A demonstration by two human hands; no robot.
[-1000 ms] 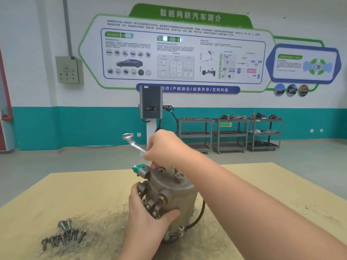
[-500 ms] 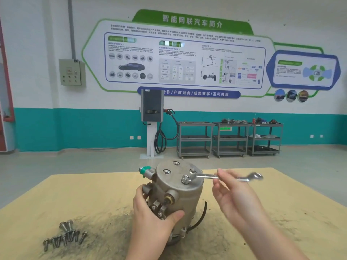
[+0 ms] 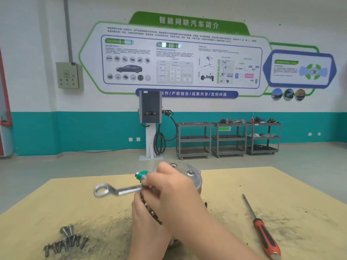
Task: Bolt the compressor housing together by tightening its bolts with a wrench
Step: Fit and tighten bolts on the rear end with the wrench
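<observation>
The grey metal compressor housing stands upright in the middle of the tan table, mostly hidden behind my hands. A bolt head shows on its round top, and a green-capped port sticks out at its left. My right hand crosses over the top and grips a silver wrench, whose ring end points left, clear of the housing. My left hand wraps round the housing's front side and steadies it.
Several loose bolts lie at the table's front left on a dark dusty patch. A red-and-black screwdriver lies to the right of the housing. The tan table ends at a far edge; grey carts stand by the wall.
My right hand has swung the wrench from the right side of the housing round to the left, so its free end now points left. The left hand kept its hold.
</observation>
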